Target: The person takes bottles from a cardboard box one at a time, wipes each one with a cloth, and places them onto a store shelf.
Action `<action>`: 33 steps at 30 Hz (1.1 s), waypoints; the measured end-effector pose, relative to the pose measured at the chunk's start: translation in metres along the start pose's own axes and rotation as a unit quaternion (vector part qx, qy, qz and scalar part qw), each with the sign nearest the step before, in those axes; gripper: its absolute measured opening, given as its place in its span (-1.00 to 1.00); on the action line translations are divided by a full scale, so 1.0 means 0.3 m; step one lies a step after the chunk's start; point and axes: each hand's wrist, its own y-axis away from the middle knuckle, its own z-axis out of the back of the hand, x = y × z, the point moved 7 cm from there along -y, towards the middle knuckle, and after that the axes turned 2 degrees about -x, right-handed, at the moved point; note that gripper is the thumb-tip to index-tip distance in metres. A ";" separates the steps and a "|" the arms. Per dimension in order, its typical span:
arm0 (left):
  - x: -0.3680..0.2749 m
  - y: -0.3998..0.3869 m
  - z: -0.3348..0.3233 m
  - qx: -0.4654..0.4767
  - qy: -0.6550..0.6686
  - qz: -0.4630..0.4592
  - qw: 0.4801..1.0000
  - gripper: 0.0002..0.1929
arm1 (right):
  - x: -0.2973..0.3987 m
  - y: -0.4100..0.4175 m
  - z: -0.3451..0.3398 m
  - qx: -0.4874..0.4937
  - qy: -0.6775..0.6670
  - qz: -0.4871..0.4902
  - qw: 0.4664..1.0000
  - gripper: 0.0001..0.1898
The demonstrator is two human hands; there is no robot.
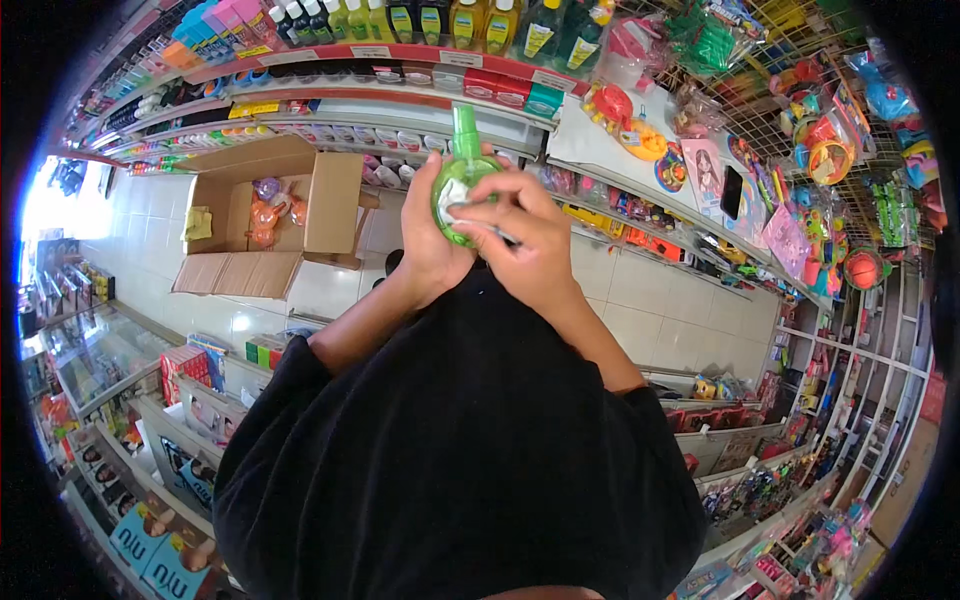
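Observation:
A green bottle with a tall capped neck and a round body is in front of my chest, its cap pointing toward the shelf. My left hand holds it from the left and beneath, with fingertips showing behind the neck. Against the front of the body, my right hand presses a small white wad, perhaps tissue or cloth, between thumb and fingers. Those fingers hide part of the bottle's right side.
Shelves of bottles run along the far side. An open cardboard box holding orange plastic-wrapped items stands to the left. Toys and a black phone lie on the right shelf. Display racks stand behind me.

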 end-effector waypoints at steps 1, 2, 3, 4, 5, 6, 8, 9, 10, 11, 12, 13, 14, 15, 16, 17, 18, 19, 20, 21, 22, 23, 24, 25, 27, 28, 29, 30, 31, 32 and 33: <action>-0.018 0.005 0.031 -0.022 -0.031 -0.009 0.999 -0.55 | -0.004 -0.015 -0.024 0.002 -0.002 -0.001 1.000 -0.74; -0.033 0.009 0.054 -0.027 -0.051 -0.018 0.998 -0.58 | -0.022 -0.037 -0.034 -0.030 0.000 -0.026 0.999 -0.75; -0.045 0.019 0.085 -0.031 -0.051 -0.014 0.998 -0.58 | -0.029 -0.050 -0.050 -0.066 0.004 -0.054 0.996 -0.75; -0.064 0.028 0.102 0.000 -0.099 -0.027 0.995 -0.58 | -0.009 -0.066 -0.084 -0.060 0.021 -0.043 0.997 -0.76; -0.085 0.042 0.117 0.031 -0.147 -0.039 0.988 -0.57 | 0.014 -0.067 -0.119 -0.059 0.020 -0.047 0.997 -0.76; -0.130 0.055 0.107 0.055 -0.215 -0.057 0.973 -0.57 | 0.051 -0.072 -0.156 -0.057 0.038 -0.014 0.998 -0.77; -0.218 0.081 0.089 0.054 -0.253 -0.086 0.962 -0.57 | 0.108 -0.084 -0.225 -0.042 0.057 0.034 0.997 -0.78; -0.265 0.097 0.077 0.050 -0.288 -0.123 0.948 -0.57 | 0.108 -0.084 -0.252 -0.038 0.055 0.034 0.997 -0.78; -0.248 0.070 0.167 0.015 -0.182 -0.061 0.981 -0.58 | 0.091 -0.081 -0.274 -0.044 0.039 0.005 0.998 -0.78; -0.277 0.064 0.191 0.012 -0.179 -0.063 0.982 -0.58 | 0.079 -0.081 -0.300 -0.051 0.023 -0.025 0.998 -0.79; -0.302 0.069 0.210 0.008 -0.153 -0.057 0.986 -0.57 | 0.076 -0.095 -0.317 -0.089 0.042 -0.023 0.995 -0.82; -0.327 0.081 0.223 0.004 -0.128 -0.052 0.990 -0.56 | 0.078 -0.107 -0.349 -0.084 0.041 -0.025 0.995 -0.82; -0.345 0.093 0.229 -0.003 -0.119 -0.032 0.992 -0.52 | 0.073 -0.114 -0.364 -0.107 0.019 -0.047 0.993 -0.83; -0.379 0.099 0.233 -0.003 -0.118 -0.032 0.992 -0.52 | 0.069 -0.126 -0.383 -0.135 -0.003 -0.067 0.989 -0.85; -0.407 0.107 0.248 -0.023 -0.132 -0.024 0.991 -0.50 | 0.082 -0.131 -0.412 -0.138 0.009 -0.058 0.989 -0.84; -0.433 0.118 0.267 -0.043 -0.147 -0.016 0.988 -0.49 | 0.100 -0.133 -0.438 -0.138 0.009 -0.058 0.989 -0.84; -0.452 0.131 0.287 -0.053 -0.147 -0.011 0.988 -0.45 | 0.116 -0.128 -0.470 -0.120 0.012 -0.067 0.990 -0.82; -0.480 0.133 0.298 -0.053 -0.148 -0.009 0.988 -0.45 | 0.128 -0.127 -0.504 -0.103 0.014 -0.076 0.992 -0.81; -0.510 0.134 0.302 -0.053 -0.134 -0.006 0.990 -0.44 | 0.138 -0.130 -0.535 -0.104 0.015 -0.078 0.991 -0.81; -0.528 0.149 0.301 -0.056 -0.118 0.000 0.991 -0.43 | 0.168 -0.126 -0.574 -0.075 0.024 -0.058 0.995 -0.79; -0.556 0.137 0.325 -0.029 -0.149 -0.022 0.988 -0.39 | 0.196 -0.119 -0.608 -0.045 0.033 -0.039 0.998 -0.78; -0.569 0.158 0.330 -0.032 -0.147 -0.019 0.988 -0.39 | 0.207 -0.100 -0.624 -0.044 0.034 -0.043 0.998 -0.78; -0.603 0.156 0.316 -0.053 -0.115 -0.017 0.992 -0.39 | 0.201 -0.089 -0.645 -0.030 0.035 -0.037 0.998 -0.77; -0.626 0.152 0.317 -0.073 -0.082 -0.016 0.994 -0.38 | 0.195 -0.079 -0.664 -0.016 0.037 -0.030 0.999 -0.77; -0.658 0.130 0.343 -0.057 -0.085 -0.021 0.995 -0.36 | 0.179 -0.072 -0.681 -0.012 0.046 -0.041 0.998 -0.78; -0.667 0.126 0.350 -0.058 -0.032 -0.009 0.998 -0.36 | 0.173 -0.077 -0.680 -0.028 0.061 -0.038 0.997 -0.78; -0.675 0.121 0.357 -0.059 0.021 0.003 0.998 -0.36 | 0.165 -0.081 -0.678 -0.044 0.077 -0.035 0.995 -0.78; -0.682 0.118 0.362 -0.056 0.039 0.010 0.998 -0.35 | 0.152 -0.082 -0.674 -0.058 0.075 -0.042 0.995 -0.78; -0.690 0.119 0.360 -0.058 0.042 0.012 0.997 -0.35 | 0.150 -0.088 -0.680 -0.056 0.077 -0.045 0.994 -0.78; -0.690 0.120 0.350 -0.057 0.055 0.035 0.996 -0.36 | 0.156 -0.096 -0.683 -0.065 0.061 -0.037 0.995 -0.78; -0.690 0.122 0.346 -0.056 0.067 0.060 0.994 -0.36 | 0.161 -0.100 -0.687 -0.075 0.045 -0.030 0.996 -0.77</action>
